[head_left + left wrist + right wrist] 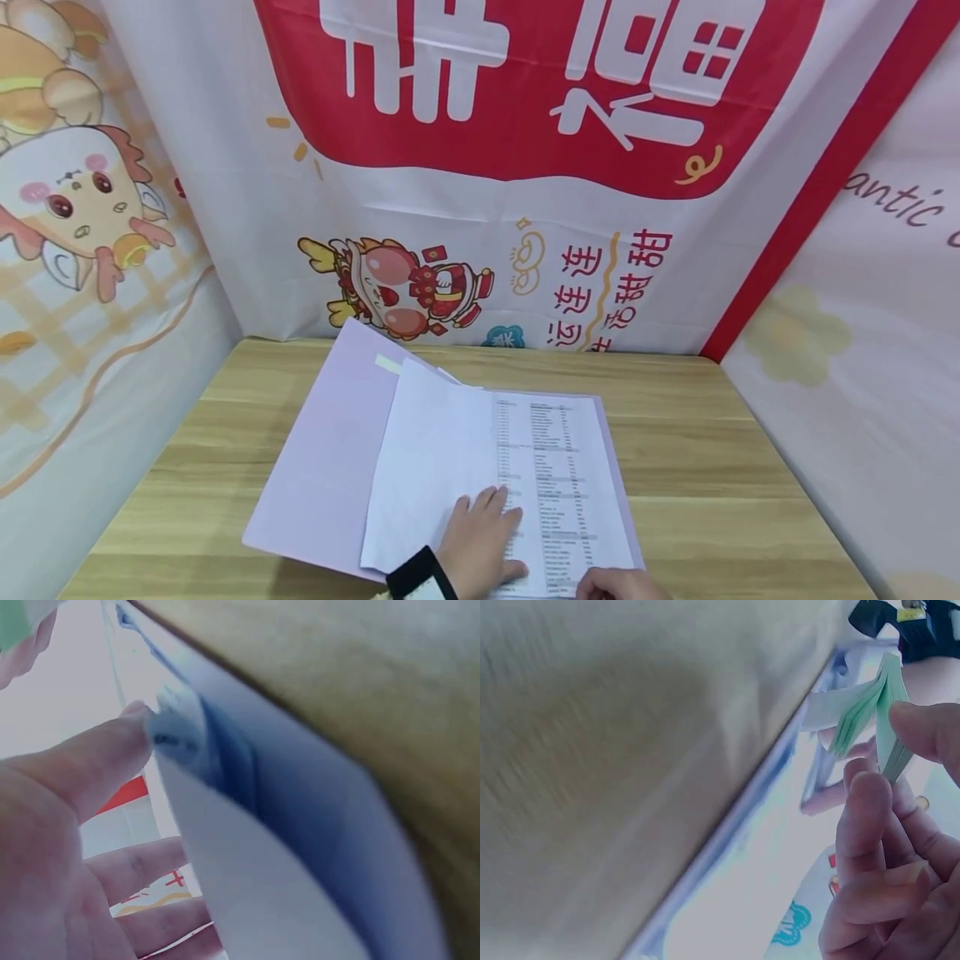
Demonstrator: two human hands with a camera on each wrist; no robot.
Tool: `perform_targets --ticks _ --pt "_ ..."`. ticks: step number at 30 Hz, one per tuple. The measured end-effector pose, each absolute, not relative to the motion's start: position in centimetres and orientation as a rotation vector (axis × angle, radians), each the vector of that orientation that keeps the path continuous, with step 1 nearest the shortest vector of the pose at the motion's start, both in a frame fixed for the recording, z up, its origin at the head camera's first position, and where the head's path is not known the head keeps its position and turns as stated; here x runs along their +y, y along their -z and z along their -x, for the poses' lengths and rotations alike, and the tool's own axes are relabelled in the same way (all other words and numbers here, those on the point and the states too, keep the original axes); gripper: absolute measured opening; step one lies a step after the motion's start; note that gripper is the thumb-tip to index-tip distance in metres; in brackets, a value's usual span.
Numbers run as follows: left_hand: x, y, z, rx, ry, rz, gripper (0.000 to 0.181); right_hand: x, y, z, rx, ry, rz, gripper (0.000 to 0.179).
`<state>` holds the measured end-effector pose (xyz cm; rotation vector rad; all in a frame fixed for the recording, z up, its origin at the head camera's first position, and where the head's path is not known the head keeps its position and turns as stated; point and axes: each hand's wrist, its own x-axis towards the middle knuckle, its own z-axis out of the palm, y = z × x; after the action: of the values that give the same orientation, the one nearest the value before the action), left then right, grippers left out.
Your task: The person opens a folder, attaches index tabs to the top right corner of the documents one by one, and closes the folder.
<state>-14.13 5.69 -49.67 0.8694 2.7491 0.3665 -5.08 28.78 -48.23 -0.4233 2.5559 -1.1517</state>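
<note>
A lilac folder lies open on the table, its cover spread to the left. Inside are white sheets, with a printed list page on the right and a blank page turned over toward the left. My left hand rests on the sheets near the fold, fingers extended. In the left wrist view its thumb lies by the bent edge of the paper. My right hand pinches a pad of pale green sticky notes, which is fanned apart. The head view shows only part of this right hand, at the folder's lower right corner.
A wood-grain table carries the folder. Printed cloth hangs behind it and along the left side and right side. A pale strip sticks to the inner cover near its top.
</note>
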Motion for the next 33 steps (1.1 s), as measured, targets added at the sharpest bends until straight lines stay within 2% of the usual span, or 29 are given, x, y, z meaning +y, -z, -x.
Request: perform_targets --ticks 5,9,12,16,21,27,29,33 --pt "5.7 48.8 14.0 2.812 -0.396 -0.878 0.059 29.7 47.2 5.9 2.523 1.235 0.522 0.014" --pt "5.4 48.4 14.0 2.889 -0.449 -0.908 0.047 30.3 46.7 6.2 2.67 1.272 0.75 0.019" --pt "5.2 47.8 14.2 2.874 -0.603 -0.929 0.036 30.4 46.5 6.4 2.748 1.306 0.761 0.022" --pt "5.1 46.8 14.2 2.686 -0.921 -0.846 0.026 30.4 46.4 6.7 2.798 1.342 0.593 0.023" --pt "5.0 46.4 14.1 2.396 -1.26 -0.727 0.033 30.6 46.4 7.1 2.936 1.312 0.566 0.026" --pt "5.2 46.6 13.7 2.052 -1.535 -0.562 0.026 30.1 45.4 7.6 2.882 1.229 0.26 0.022" --pt "5.3 46.6 13.6 1.972 -1.607 -0.49 0.023 30.0 45.3 7.7 2.897 1.22 0.253 0.022" --pt "5.5 46.5 13.5 1.923 -1.706 -0.415 0.016 29.7 45.6 7.6 2.974 1.263 0.41 0.025"
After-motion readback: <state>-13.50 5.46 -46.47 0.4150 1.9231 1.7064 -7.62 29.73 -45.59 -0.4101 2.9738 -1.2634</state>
